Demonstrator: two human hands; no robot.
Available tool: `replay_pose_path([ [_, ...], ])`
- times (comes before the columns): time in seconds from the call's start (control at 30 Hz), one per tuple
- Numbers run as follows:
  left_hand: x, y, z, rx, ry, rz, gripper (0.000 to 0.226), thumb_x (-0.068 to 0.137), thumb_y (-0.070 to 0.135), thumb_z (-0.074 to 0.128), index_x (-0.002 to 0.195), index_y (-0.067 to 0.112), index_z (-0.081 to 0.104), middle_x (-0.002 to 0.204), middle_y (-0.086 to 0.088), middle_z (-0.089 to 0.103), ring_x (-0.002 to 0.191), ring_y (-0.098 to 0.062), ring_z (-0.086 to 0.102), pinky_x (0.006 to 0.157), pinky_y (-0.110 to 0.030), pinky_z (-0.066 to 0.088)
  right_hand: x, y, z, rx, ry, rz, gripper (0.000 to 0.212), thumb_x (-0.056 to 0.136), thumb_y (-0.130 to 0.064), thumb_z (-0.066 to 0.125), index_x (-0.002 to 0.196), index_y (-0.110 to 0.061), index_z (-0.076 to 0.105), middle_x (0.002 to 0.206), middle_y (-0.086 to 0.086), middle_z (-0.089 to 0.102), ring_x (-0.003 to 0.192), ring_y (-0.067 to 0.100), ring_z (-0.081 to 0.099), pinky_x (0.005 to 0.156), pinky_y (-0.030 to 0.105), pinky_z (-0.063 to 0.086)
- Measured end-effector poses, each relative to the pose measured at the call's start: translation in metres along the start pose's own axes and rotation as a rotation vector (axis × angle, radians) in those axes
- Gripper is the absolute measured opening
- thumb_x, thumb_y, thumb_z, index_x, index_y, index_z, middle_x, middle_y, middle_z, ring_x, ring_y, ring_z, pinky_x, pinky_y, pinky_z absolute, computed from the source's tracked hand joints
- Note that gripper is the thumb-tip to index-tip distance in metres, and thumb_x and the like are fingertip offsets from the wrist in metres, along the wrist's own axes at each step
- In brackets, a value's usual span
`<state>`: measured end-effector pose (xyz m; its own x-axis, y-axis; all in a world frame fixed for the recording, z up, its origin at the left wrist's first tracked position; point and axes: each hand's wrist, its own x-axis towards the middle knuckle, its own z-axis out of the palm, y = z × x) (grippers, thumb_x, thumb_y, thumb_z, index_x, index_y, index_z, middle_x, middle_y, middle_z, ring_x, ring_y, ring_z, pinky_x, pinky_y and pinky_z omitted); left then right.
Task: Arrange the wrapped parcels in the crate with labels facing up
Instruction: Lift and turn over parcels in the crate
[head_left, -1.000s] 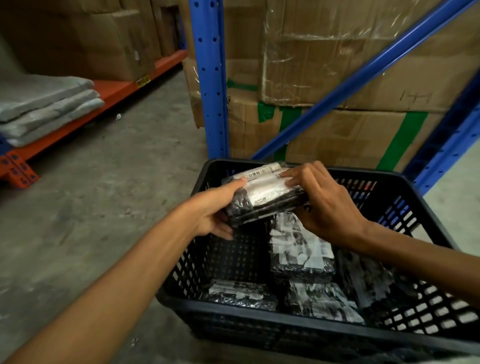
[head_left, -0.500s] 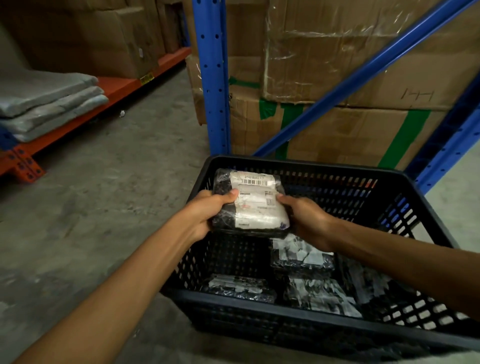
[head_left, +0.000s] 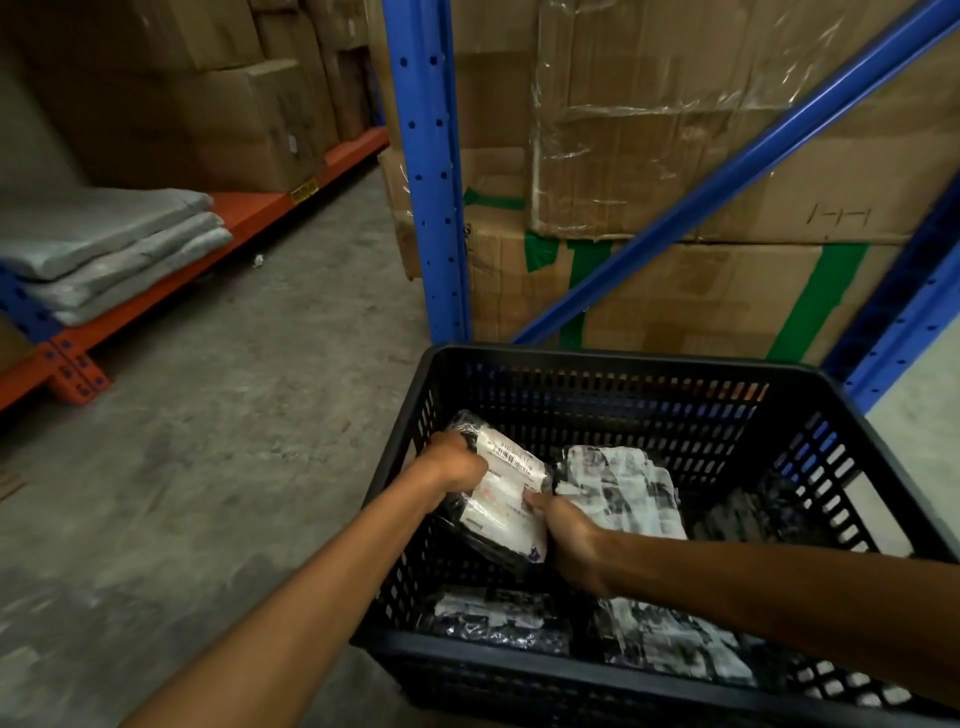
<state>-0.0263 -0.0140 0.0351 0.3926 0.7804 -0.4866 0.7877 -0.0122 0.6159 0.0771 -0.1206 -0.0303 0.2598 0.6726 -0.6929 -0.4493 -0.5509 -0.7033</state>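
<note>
A black slatted plastic crate (head_left: 613, 364) stands on the concrete floor in front of me. Both hands hold one black-wrapped parcel (head_left: 506, 501) low inside its left side, white barcode label facing up. My left hand (head_left: 454, 462) grips the parcel's far left end. My right hand (head_left: 563, 535) grips its near right edge. Beside it lies a parcel (head_left: 623, 488) with a black-and-white face. Two more parcels lie at the crate's near wall, one left (head_left: 493, 618) and one right (head_left: 670, 642). A dark parcel (head_left: 758, 512) lies at the right.
A blue rack upright (head_left: 426, 171) and diagonal brace (head_left: 727, 176) rise just behind the crate, with taped cardboard boxes (head_left: 701, 130) stacked behind them. To the left, an orange shelf beam (head_left: 171, 280) carries grey flat packs (head_left: 104, 244) and more boxes. Bare concrete floor (head_left: 234, 415) lies left.
The labelled parcel was held above the crate's far rim, then turned label up. Both hands have now lowered it into the crate's left side, next to the middle parcel.
</note>
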Motion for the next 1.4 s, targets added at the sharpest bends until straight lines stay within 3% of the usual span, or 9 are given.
replay_pose_path([
  [0.23,0.011,0.001,0.003,0.22,0.048,-0.007,0.069,0.093,0.05,0.041,0.144,0.005,0.047,0.148,-0.015,0.049,0.127,-0.03,0.056,0.104,-0.037,0.048,0.001,0.001,-0.002,-0.364,0.165,-0.112,0.044,0.099,-0.049,0.04,0.111,-0.012,0.058,0.108,0.009,0.069,0.099,0.025,0.067,0.094,0.037,0.052],
  [0.5,0.016,-0.004,0.015,0.274,0.122,-0.046,0.082,0.097,0.036,0.047,0.153,-0.001,0.001,0.147,-0.019,0.047,0.131,-0.036,0.051,0.103,-0.04,0.043,0.017,-0.011,-0.004,-0.343,0.29,-0.115,0.049,0.091,-0.048,0.059,0.116,-0.007,0.055,0.111,0.011,0.066,0.099,0.03,0.066,0.083,0.039,0.058],
  [0.6,0.019,-0.003,0.012,0.2,0.124,-0.04,0.077,0.095,0.028,0.055,0.153,0.001,0.011,0.145,-0.017,0.051,0.129,-0.033,0.054,0.101,-0.04,0.046,0.017,-0.015,-0.004,-0.207,0.224,-0.054,0.038,0.093,-0.037,0.061,0.114,-0.007,0.052,0.101,0.011,0.068,0.083,0.026,0.068,0.064,0.032,0.056],
  [0.77,0.02,-0.007,0.003,0.165,0.049,0.034,0.052,0.089,0.039,0.062,0.129,0.006,0.061,0.128,-0.011,0.066,0.114,-0.026,0.064,0.09,-0.031,0.05,0.006,-0.032,-0.016,-0.154,-0.176,0.093,0.033,0.086,-0.028,0.055,0.113,-0.011,0.065,0.09,0.008,0.071,0.079,0.022,0.064,0.075,0.034,0.05],
  [0.93,0.021,-0.008,-0.014,0.347,-0.21,0.048,0.127,0.035,0.085,0.072,0.141,0.018,0.052,0.14,-0.003,0.06,0.125,-0.023,0.057,0.107,-0.034,0.045,-0.001,-0.036,-0.028,-0.349,-0.314,0.052,0.063,0.077,-0.023,0.079,0.134,-0.01,0.056,0.124,0.001,0.059,0.122,0.022,0.055,0.104,0.038,0.047],
  [1.1,0.022,-0.01,-0.022,0.538,-0.341,-0.002,0.096,0.05,0.037,0.094,0.134,0.013,0.055,0.133,0.0,0.062,0.126,-0.024,0.055,0.11,-0.04,0.043,-0.012,-0.041,-0.029,-0.459,-0.265,0.005,0.103,0.075,0.012,0.076,0.154,-0.018,0.017,0.147,0.012,0.044,0.109,0.028,0.067,0.091,0.036,0.058],
  [1.2,0.023,-0.014,-0.014,0.695,-0.284,0.018,0.084,0.061,0.027,0.09,0.135,0.012,0.053,0.134,-0.005,0.059,0.121,-0.027,0.057,0.104,-0.04,0.049,-0.023,-0.055,-0.024,-0.648,-0.278,-0.015,0.093,0.084,-0.003,0.074,0.155,-0.016,0.017,0.128,0.002,0.055,0.098,0.02,0.066,0.087,0.028,0.058],
  [1.27,0.022,-0.017,-0.007,0.727,-0.29,0.036,0.078,0.069,0.026,0.086,0.137,0.01,0.052,0.136,-0.007,0.057,0.123,-0.027,0.057,0.105,-0.039,0.048,-0.028,-0.064,-0.017,-0.978,-0.253,-0.048,0.095,0.085,-0.032,0.074,0.157,-0.019,0.014,0.145,0.006,0.051,0.09,0.017,0.068,0.085,0.028,0.059],
  [1.4,0.019,-0.025,0.005,0.77,-0.273,0.069,0.075,0.078,0.024,0.08,0.143,0.01,0.047,0.146,-0.01,0.049,0.131,-0.027,0.051,0.108,-0.036,0.045,-0.024,-0.059,-0.008,-1.838,-0.159,-0.163,0.087,0.084,-0.075,0.044,0.153,-0.025,0.028,0.155,0.008,0.04,0.136,0.03,0.043,0.11,0.041,0.036],
])
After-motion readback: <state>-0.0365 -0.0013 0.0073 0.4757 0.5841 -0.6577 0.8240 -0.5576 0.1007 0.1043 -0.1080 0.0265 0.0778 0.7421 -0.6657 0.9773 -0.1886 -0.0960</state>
